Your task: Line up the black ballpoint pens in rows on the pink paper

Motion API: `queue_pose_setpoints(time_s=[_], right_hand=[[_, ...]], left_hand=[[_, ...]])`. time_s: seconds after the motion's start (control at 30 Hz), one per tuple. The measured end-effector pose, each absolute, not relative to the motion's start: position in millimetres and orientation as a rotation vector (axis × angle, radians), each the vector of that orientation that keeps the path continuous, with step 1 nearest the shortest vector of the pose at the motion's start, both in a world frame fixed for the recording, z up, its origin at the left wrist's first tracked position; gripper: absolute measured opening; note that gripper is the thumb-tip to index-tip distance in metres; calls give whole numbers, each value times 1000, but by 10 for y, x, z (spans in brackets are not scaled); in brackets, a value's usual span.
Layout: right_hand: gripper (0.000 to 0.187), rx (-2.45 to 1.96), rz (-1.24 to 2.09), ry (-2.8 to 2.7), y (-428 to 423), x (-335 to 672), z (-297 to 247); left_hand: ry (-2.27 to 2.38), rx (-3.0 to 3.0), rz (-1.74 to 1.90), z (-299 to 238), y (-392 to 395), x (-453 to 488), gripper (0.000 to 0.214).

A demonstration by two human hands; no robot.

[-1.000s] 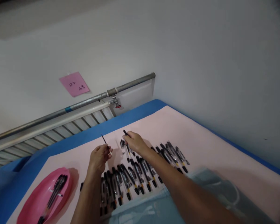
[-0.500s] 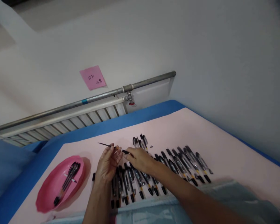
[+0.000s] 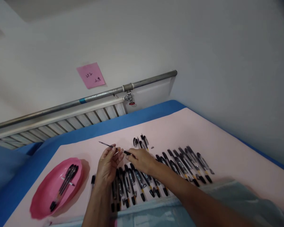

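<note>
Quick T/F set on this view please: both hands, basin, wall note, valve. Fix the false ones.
1. The left hand holds a thin dark rod. True.
2. The right hand is inside the pink basin. False: it holds a short black piece close to the left hand.
3. Several pens lie in the pink basin. True.
4. The pink note is below the pipe. False: it is on the wall above the pipe.
5. The valve handle is red. True.

Hands (image 3: 108, 165) now nr e/o, apart 1s ago.
</note>
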State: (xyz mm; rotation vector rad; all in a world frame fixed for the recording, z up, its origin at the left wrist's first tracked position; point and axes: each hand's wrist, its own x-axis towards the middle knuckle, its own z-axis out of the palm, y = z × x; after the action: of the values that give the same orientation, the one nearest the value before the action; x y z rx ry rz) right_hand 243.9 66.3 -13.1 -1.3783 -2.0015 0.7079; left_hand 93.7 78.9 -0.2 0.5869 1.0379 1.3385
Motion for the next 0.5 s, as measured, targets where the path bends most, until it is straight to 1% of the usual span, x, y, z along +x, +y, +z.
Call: queue_pose_setpoints(time_s=[0.27,0.5], right_hand=[[26,-1313,743,-2026,644,2441,-132],[22,-1292,770,-1993,644,2437,-124]], left_hand=[[1028,579,1333,-20,794,928,15],[1037,579,1330,-21,799,918,19]])
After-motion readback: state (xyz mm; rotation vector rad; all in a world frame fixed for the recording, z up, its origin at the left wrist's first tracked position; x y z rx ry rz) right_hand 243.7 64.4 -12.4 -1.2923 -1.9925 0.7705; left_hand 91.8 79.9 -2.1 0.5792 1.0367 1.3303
